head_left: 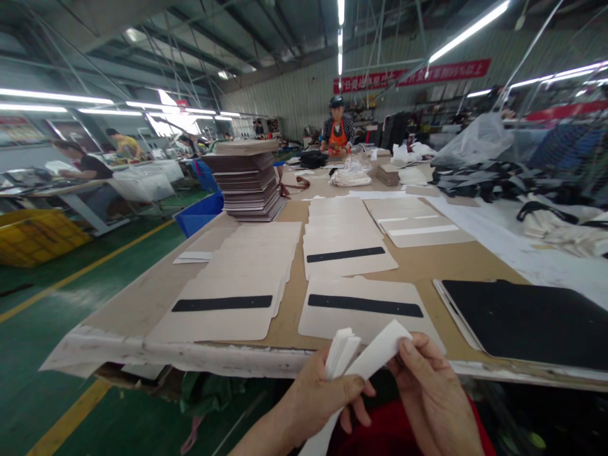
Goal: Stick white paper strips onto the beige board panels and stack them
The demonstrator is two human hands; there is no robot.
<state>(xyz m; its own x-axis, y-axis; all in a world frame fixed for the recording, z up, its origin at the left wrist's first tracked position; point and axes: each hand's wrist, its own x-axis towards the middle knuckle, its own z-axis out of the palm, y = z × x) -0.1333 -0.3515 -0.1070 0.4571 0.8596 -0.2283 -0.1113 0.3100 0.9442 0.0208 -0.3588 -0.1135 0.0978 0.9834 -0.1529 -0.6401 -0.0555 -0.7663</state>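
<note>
My left hand is closed round a small bundle of white strips at the table's front edge. One white strip slants away from the bundle to the right. The thumb and fingers of my right hand pinch that strip's far end. Just beyond my hands lies a beige panel with a black strip across it. To its left, overlapping beige panels form a row, the front one also bearing a black strip. Another such row runs behind.
A tall stack of panels stands at the back left. Black panels lie at the right edge. Beige pieces with white strips sit farther back. A co-worker stands across the table; a blue bin is beside it.
</note>
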